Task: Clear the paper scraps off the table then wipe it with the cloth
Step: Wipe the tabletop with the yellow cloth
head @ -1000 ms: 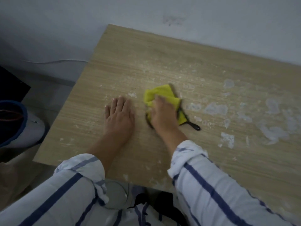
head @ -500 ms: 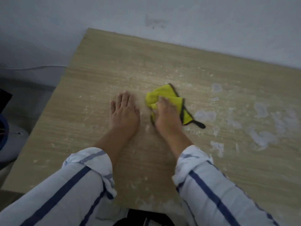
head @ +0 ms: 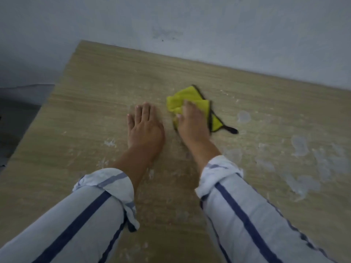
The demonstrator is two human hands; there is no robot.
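A crumpled yellow cloth (head: 187, 97) with dark edging and a black loop lies on the wooden table (head: 106, 76), near its middle. My right hand (head: 191, 124) presses down on the cloth with fingers laid over it. Just to its left, my left hand (head: 145, 128) rests flat on the bare wood, fingers straight and together. White smears and flecks (head: 300, 145) cover the tabletop, thickest on the right side. No loose paper scraps show.
The table's far edge meets a pale wall (head: 190, 25). Its left edge (head: 38, 111) drops off to a dark floor area. Both of my arms wear white sleeves with blue stripes, rolled at the wrist.
My view has swung right, so the blue-rimmed bucket on the left is gone from sight. Both hands stay side by side; the right one has shifted the cloth only slightly.
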